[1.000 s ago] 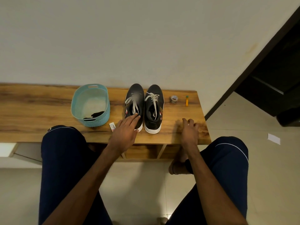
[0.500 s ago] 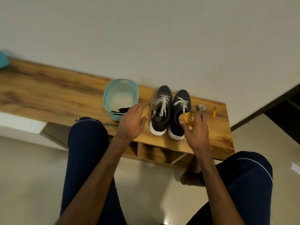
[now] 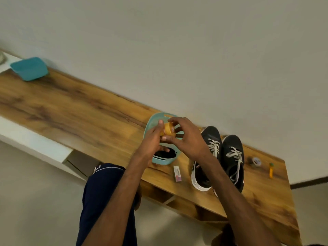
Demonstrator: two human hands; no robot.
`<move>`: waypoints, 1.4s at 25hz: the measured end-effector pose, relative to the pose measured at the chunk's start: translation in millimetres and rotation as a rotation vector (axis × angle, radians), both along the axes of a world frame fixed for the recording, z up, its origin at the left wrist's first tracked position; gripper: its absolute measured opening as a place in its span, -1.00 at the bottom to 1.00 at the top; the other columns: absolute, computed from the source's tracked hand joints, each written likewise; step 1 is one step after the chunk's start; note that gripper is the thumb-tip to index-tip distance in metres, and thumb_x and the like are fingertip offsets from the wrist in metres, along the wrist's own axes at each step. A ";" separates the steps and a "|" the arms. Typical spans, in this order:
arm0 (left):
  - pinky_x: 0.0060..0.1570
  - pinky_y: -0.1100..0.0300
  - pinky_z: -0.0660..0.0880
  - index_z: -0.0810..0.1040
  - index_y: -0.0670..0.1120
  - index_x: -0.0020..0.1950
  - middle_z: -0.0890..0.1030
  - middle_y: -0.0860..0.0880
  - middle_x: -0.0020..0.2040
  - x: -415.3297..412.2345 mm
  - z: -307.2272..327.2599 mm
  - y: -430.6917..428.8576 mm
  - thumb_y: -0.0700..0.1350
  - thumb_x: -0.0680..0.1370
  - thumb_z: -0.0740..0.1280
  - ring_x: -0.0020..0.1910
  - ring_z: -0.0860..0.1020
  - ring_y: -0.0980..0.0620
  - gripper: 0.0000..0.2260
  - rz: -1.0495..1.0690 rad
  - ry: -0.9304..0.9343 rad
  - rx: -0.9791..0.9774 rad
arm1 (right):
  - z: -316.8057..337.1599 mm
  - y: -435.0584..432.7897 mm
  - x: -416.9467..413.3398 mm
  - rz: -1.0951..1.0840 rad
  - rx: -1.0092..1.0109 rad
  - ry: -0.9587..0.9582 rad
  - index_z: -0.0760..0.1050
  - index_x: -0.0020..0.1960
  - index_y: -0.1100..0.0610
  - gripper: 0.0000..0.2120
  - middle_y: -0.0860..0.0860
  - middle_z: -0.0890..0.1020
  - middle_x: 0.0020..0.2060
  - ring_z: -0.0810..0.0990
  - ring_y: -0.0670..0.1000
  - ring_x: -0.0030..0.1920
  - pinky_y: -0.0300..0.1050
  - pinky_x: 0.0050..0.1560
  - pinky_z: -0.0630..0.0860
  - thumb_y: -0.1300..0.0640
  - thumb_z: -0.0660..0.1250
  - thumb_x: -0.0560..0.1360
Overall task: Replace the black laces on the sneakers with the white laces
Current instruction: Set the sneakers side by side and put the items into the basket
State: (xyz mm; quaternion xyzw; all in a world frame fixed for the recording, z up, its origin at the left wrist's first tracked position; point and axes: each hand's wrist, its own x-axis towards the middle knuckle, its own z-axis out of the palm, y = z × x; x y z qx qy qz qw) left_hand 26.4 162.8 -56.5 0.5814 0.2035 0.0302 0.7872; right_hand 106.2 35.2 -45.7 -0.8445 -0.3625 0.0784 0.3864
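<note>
**Current state.** Both sneakers (image 3: 211,134) stand side by side on the wooden bench (image 3: 79,118), toes toward the wall. The white laces (image 3: 234,155) are threaded through the eyelets of each shoe. The black laces (image 3: 166,154) lie in a loose heap inside the light blue basket (image 3: 160,161), just left of the shoes. Judged from this layout, the swap itself appears done or nearly done. Whether the white ends are tied cannot be confirmed.

**Hand position.** Neither hand is on the shoes. Your left hand (image 3: 150,141) curls its fingers around the body of a small yellow jar (image 3: 168,129), held above the basket. Your right hand (image 3: 190,141) arches over the jar's other end and pinches it between thumb and fingertips. Whether the jar is sealed cannot be determined.

**Handling notes.**
- Expect the laces to be light, limp and prone to tangling. Take hold at the stiff tips for threading. Pull from close to the eyelet when tensioning.
- The shoe uppers look soft and will likely yield under pressure. Steady each shoe by the white sole edge or the heel.
- Free one hand before returning to the laces.

**Nearby items.** A small white packet (image 3: 177,173) lies just beside the shoes.
</note>
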 end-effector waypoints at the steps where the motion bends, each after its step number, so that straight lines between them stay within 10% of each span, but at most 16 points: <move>1: -0.25 0.12 0.61 0.60 -0.05 0.16 0.70 -0.08 -0.01 4.9 -2.5 6.1 0.10 0.69 0.08 -0.06 0.66 0.01 -0.64 -0.001 -0.007 0.030 | -2.7 4.4 6.7 -0.009 -0.016 0.015 0.45 0.32 0.04 -0.45 -0.07 0.54 0.13 0.56 -0.11 0.06 -0.28 0.03 0.55 -0.14 0.50 0.42; 5: 0.13 0.12 0.52 0.47 -0.10 0.38 0.59 -0.06 0.26 27.2 -3.9 32.4 -0.07 0.69 0.18 0.23 0.55 0.00 -0.71 -0.021 -0.007 0.317 | -17.3 24.0 39.6 -0.008 -0.038 0.053 0.48 0.28 0.04 -0.45 -0.06 0.57 0.07 0.59 -0.11 -0.01 -0.30 -0.04 0.58 -0.16 0.51 0.39; 10: 0.15 -0.03 0.46 0.29 -0.06 0.51 0.34 -0.05 0.50 22.5 -3.0 64.3 -0.20 0.63 0.21 0.39 0.38 -0.07 -0.56 0.046 0.321 1.260 | -62.7 57.8 76.9 0.010 -0.411 -0.122 0.38 0.40 0.04 -0.39 0.05 0.45 0.25 0.52 0.10 0.16 0.03 0.11 0.53 -0.05 0.51 0.43; 15: 0.13 -0.05 0.45 0.26 -0.04 0.52 0.04 0.01 0.62 13.6 -18.7 66.8 -0.23 0.59 0.22 0.44 0.30 -0.11 -0.51 -0.399 0.648 1.296 | -106.3 96.4 71.1 0.029 -0.641 -0.342 0.28 0.39 0.18 -0.43 0.16 0.43 0.29 0.55 0.22 0.13 0.12 -0.02 0.53 0.18 0.46 0.47; 20: 0.15 -0.06 0.44 0.32 -0.05 0.48 0.05 0.02 0.62 10.6 -22.2 69.4 -0.22 0.58 0.26 0.43 0.32 -0.10 -0.55 -0.369 0.617 1.327 | -121.5 102.9 64.5 -0.006 -0.684 -0.377 0.29 0.37 0.20 -0.54 0.19 0.40 0.30 0.52 0.23 0.14 0.14 -0.06 0.53 0.25 0.36 0.53; 25: 0.30 -0.17 0.37 0.25 -0.05 0.53 0.05 0.00 0.62 18.9 -16.1 56.7 -0.25 0.57 0.25 0.52 0.19 -0.08 -0.48 -0.267 0.430 1.405 | -106.8 91.3 56.6 -0.038 -0.546 -0.274 0.32 0.36 0.22 -0.44 0.19 0.36 0.37 0.51 0.24 0.17 0.16 0.02 0.57 0.17 0.48 0.45; 31: 0.35 -0.04 0.39 0.20 -0.06 0.57 0.24 -0.02 0.57 43.8 -20.9 6.8 -0.04 0.64 0.23 0.48 0.30 -0.06 -0.49 -0.359 0.106 1.407 | -46.4 -27.9 53.5 -0.411 -0.035 -0.438 0.47 0.13 0.17 -0.83 0.07 0.52 0.11 0.40 0.06 0.12 -0.13 0.04 0.35 0.15 0.35 0.57; 35: 0.36 -0.02 0.39 0.23 -0.06 0.57 0.29 -0.02 0.55 52.0 -25.3 -14.7 -0.01 0.64 0.25 0.47 0.33 -0.06 -0.49 -0.411 0.023 1.334 | -50.0 -166.4 85.0 -0.749 -0.128 -0.347 0.49 0.21 0.19 -0.79 0.14 0.52 0.19 0.45 0.17 0.20 -0.13 0.15 0.32 0.27 0.29 0.58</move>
